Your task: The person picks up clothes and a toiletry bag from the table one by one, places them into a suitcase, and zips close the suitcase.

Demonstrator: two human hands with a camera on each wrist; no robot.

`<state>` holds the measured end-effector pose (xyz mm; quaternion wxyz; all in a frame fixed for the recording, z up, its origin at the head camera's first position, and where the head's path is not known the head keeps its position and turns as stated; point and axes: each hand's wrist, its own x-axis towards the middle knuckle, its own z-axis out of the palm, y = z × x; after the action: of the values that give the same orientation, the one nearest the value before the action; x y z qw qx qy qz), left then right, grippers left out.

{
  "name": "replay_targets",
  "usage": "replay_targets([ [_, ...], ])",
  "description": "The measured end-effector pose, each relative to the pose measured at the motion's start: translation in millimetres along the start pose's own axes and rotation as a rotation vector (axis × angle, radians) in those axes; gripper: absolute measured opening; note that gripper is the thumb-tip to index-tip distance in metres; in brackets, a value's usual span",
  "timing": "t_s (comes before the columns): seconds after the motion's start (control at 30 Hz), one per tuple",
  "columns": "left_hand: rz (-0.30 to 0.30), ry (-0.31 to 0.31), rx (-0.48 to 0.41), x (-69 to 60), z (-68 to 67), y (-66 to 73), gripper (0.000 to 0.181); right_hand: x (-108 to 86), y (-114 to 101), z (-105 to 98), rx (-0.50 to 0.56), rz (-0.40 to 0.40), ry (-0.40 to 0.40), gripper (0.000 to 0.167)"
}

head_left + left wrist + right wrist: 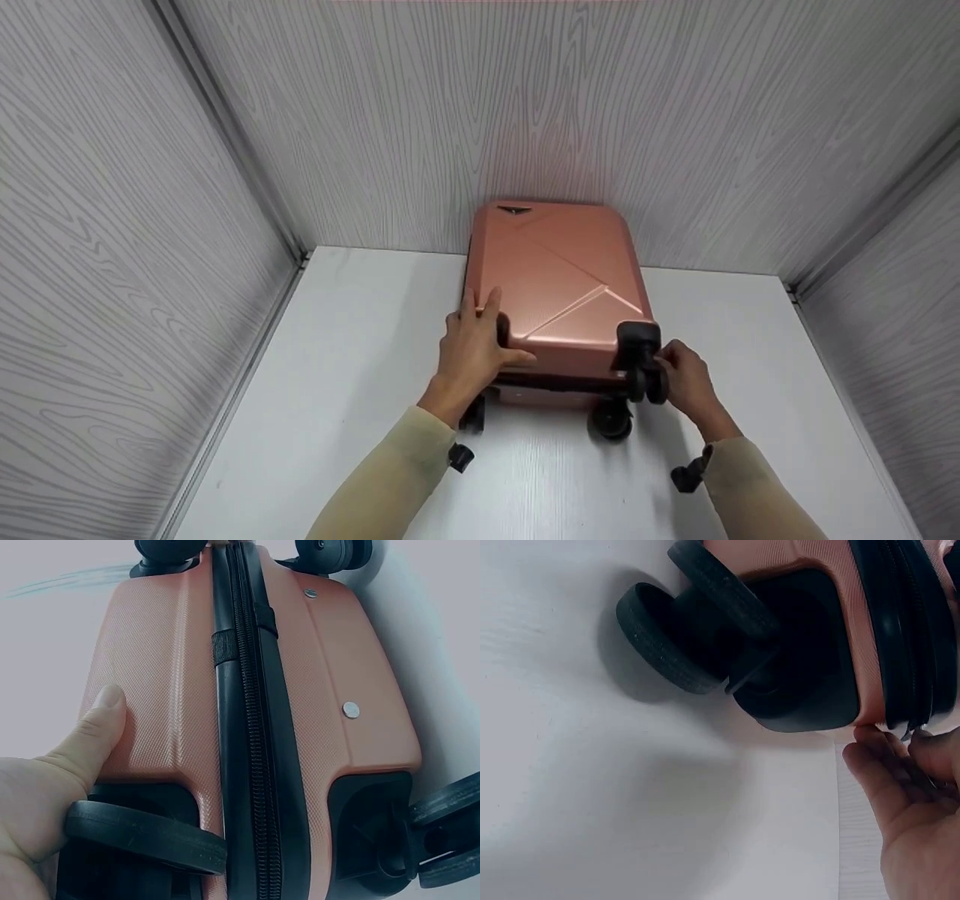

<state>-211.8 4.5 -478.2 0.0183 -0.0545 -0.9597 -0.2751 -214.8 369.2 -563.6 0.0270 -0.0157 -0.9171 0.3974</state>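
A rose-pink hard-shell suitcase (559,270) lies flat, its wheeled end facing me. My left hand (472,349) rests on its near left corner with fingers spread and straight; in the left wrist view the thumb (105,716) presses the ribbed shell beside a black wheel (146,836). A black zipper (251,690) runs along the middle of that end between the two shell halves. By the near right corner, my right hand (686,375) pinches a small metal zipper pull (909,733) at the black zipper band, mostly hidden by the fingers.
Black double wheels (611,420) stick out from the suitcase's near corners. It lies on a white tabletop (360,352), with its far end close to a grey wood-grain back panel (412,135). Similar panels stand on the left (97,262) and right (900,300).
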Motion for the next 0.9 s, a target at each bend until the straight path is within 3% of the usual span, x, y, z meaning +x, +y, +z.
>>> replay_targets([
  [0.47, -0.004, 0.0, 0.016, -1.2, -0.8, 0.0, 0.124, -10.6, 6, -9, 0.129, -0.016, -0.136, 0.014],
  [0.63, -0.002, -0.004, -0.003, -1.5, -3.3, 0.7, 0.124, -10.8, 1, -12, 0.096, -0.019, -0.133, 0.011],
  [0.9, -0.001, -0.044, -0.057, -0.6, -4.2, -1.1, 0.128, -11.3, -5, -8, 0.012, 0.001, -0.06, 0.011],
])
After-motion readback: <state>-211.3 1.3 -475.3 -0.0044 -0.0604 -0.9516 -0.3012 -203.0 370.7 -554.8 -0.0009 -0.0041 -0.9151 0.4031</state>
